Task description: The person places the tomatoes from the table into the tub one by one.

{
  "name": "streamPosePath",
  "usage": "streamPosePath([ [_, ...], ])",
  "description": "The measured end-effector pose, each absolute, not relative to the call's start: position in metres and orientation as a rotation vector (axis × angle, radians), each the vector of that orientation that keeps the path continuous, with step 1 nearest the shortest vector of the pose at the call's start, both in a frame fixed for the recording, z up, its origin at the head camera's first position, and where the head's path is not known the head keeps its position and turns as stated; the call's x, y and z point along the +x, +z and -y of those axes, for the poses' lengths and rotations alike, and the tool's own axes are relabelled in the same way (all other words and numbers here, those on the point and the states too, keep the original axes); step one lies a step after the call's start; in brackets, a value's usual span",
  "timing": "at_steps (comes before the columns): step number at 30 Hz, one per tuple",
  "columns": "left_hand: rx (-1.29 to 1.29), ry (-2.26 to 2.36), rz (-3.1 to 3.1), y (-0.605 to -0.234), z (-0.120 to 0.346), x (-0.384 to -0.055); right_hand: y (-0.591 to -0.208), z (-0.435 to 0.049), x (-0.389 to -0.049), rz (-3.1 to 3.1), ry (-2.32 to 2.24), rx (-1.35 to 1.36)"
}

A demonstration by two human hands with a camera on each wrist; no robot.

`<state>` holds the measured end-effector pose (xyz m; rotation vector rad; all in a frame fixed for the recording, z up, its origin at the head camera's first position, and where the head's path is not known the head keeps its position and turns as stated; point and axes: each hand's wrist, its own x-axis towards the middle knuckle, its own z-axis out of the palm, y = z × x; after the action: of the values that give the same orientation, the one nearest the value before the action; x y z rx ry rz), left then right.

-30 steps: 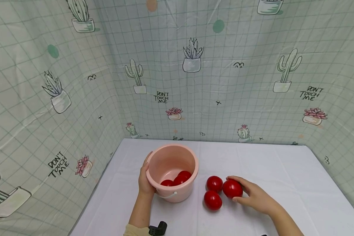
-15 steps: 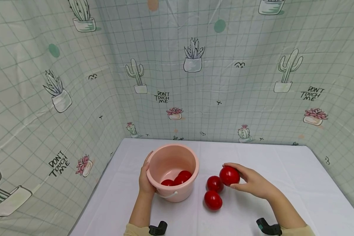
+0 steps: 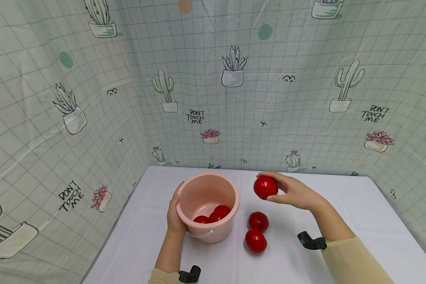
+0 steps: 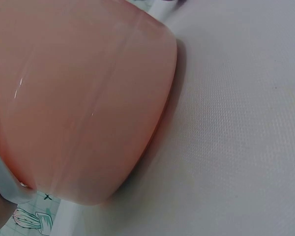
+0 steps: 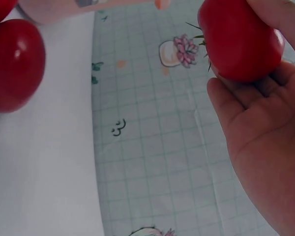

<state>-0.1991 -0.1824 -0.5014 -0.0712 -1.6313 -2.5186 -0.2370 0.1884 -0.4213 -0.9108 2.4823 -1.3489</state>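
Note:
My right hand (image 3: 298,192) grips a red tomato (image 3: 265,187) between thumb and fingers, raised above the table to the right of the bucket. Green sepals show on this tomato (image 5: 241,42) in the right wrist view. With my left hand (image 3: 176,215) I hold the left side of a pink bucket (image 3: 221,233), which stands tilted slightly toward me. Inside it lie several red tomatoes (image 3: 218,214). Two more, a far tomato (image 3: 258,221) and a near tomato (image 3: 256,241), sit close together on the table right of the bucket. The bucket's outer wall (image 4: 88,98) fills much of the left wrist view.
A white cloth covers the table (image 3: 340,221). Behind and at the sides hangs a gridded curtain (image 3: 262,98) printed with cacti. The bucket's pale handle (image 3: 204,235) hangs down on its near side. Black devices are strapped to both wrists, such as the wrist camera (image 3: 311,241).
My right hand has lifted the tomato from beside the other two, upward and away from me, slightly to the left. My left hand and the bucket have stayed in place.

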Motion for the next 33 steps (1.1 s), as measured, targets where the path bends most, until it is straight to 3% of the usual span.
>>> streamPosePath([
  [18,-0.039,-2.535,1.62,-0.5,0.182,-0.199,-0.384,-0.125,-0.28,-2.181,-1.392,-0.961],
  [33,-0.055,-2.532,1.639,-0.502,0.184,-0.199,-0.362,-0.064,-0.312,-1.963,-1.125,-1.092],
])
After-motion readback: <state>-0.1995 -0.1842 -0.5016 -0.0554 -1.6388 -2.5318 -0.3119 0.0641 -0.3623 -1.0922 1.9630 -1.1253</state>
